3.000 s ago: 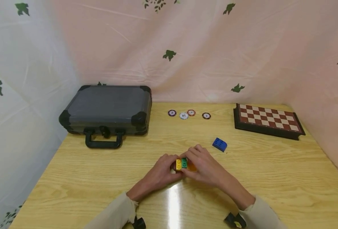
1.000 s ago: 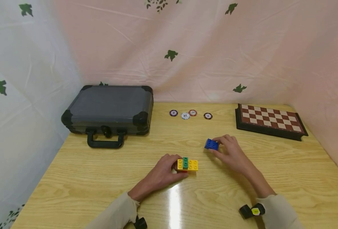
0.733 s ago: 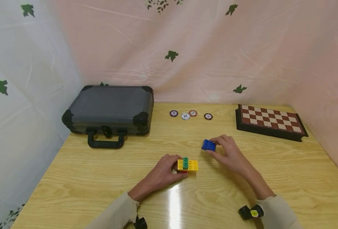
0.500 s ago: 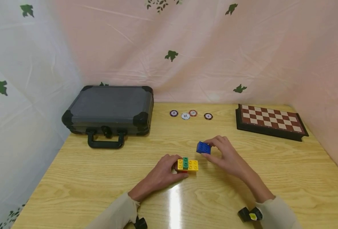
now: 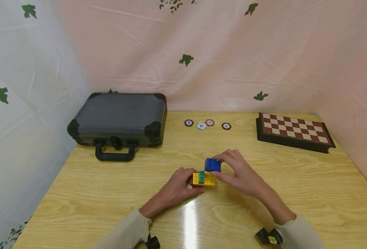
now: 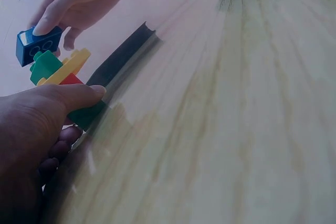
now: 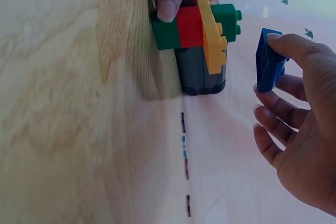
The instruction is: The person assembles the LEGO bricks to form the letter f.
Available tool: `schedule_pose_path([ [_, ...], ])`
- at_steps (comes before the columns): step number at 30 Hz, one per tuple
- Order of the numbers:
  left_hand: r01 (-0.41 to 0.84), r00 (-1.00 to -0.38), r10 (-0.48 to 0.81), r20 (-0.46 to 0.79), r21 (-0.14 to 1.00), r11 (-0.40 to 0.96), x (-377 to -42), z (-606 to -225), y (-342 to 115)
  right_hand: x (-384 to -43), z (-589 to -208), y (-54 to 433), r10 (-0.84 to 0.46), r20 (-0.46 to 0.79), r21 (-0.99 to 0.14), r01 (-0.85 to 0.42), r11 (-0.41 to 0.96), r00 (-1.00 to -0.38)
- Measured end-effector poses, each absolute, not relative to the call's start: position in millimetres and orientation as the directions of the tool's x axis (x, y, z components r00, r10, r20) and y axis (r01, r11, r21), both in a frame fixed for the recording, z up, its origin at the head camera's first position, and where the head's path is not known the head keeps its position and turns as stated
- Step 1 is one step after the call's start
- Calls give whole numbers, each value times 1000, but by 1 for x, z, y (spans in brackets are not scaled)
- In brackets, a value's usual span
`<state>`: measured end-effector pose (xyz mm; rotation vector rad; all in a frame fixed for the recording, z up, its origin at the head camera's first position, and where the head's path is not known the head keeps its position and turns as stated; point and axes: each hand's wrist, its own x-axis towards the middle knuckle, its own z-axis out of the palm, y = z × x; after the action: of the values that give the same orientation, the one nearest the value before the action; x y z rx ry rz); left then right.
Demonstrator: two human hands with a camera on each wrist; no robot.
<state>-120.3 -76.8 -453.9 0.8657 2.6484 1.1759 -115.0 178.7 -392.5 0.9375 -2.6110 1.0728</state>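
A stack of toy building bricks stands on the table: a green brick [image 7: 165, 32] at the bottom, a red brick [image 7: 189, 27] above it, a flat yellow brick [image 7: 212, 40] across that, and a smaller green brick [image 5: 201, 177] on top. My left hand [image 5: 174, 188] grips the lower part of the stack from the left. Between thumb and fingers, my right hand [image 5: 239, 174] pinches a blue brick [image 5: 213, 165]. In the right wrist view the blue brick is apart from the stack, above the yellow brick's studs; its own studs face up.
A grey case [image 5: 121, 112] with a black handle stands at the back left. Several poker chips [image 5: 201, 126] lie near the back edge. A folded checkered board [image 5: 295, 130] sits at the back right, in front of the cloth backdrop [image 5: 220, 69].
My right hand left the stack, took the blue brick from the table on the right, lifted it and carried it left to just over the stack. My left hand stayed in place.
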Motion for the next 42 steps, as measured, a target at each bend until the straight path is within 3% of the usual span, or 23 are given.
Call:
schedule_pose_path([
  [9, 472, -822, 553, 137, 707, 526, -122, -455, -76, -112, -391, 164, -535, 409, -554, -667, 498, -739],
  [22, 494, -816, 554, 163, 693, 524, -123, -455, -75, -107, -393, 163, -548, 321, -545, -624, 559, -772],
  [36, 480, -822, 551, 147, 700, 529, -123, -455, -75, -108, -394, 165, -557, 316, -539, -629, 560, -768],
  [42, 479, -821, 552, 145, 699, 531, -123, -456, -76, -109, -385, 162, -603, 288, -449, -661, 601, -744],
])
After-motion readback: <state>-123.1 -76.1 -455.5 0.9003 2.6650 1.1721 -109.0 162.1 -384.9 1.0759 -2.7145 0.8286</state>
